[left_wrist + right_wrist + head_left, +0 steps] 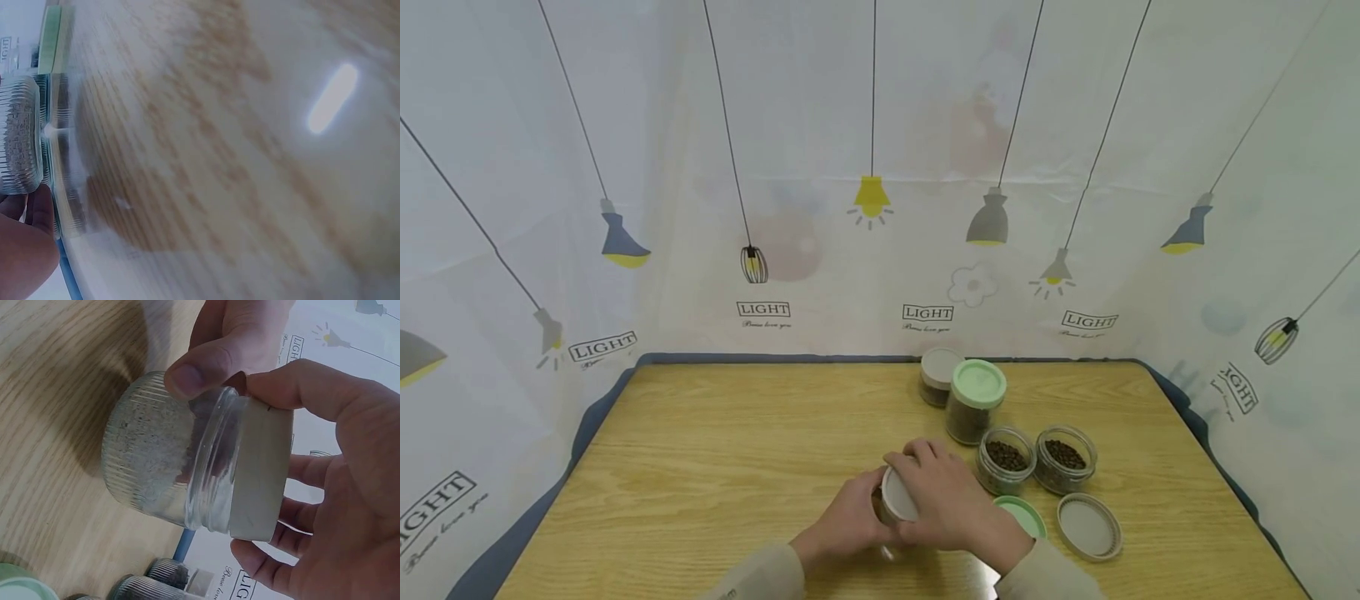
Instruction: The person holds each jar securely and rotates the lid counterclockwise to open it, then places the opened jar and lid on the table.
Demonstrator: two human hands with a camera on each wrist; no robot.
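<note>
Two-handed grip on a ribbed glass jar (156, 469) above a wooden desk (715, 467). The left hand (842, 521) wraps the jar's body: in the right-wrist view its thumb presses the glass just below the neck, and in the left-wrist view its fingers (28, 240) lie against the ribbed base. The right hand (951, 500) closes over the beige lid (262, 472), thumb on one edge, fingertips curled round the opposite edge, palm behind the lid's top. The lid sits on the jar's mouth; whether it is fully seated cannot be told. The jar lies tilted, roughly on its side, clear of the desk in the right-wrist view, and holds a pale grey fill against its lower wall.

Beyond the grip, on the far side from the person: a jar with a green lid (978, 383) and, just behind it, a jar with a beige lid (939, 368). To the right of the grip: two open jars of dark beans (1006, 457) (1065, 455), side by side. Nearer the person, right of the right wrist: a loose green lid (1026, 515), partly hidden by the hand, and a loose beige lid (1089, 527) lying on the desk. A printed lamp-pattern curtain (880, 167) encloses the desk.
</note>
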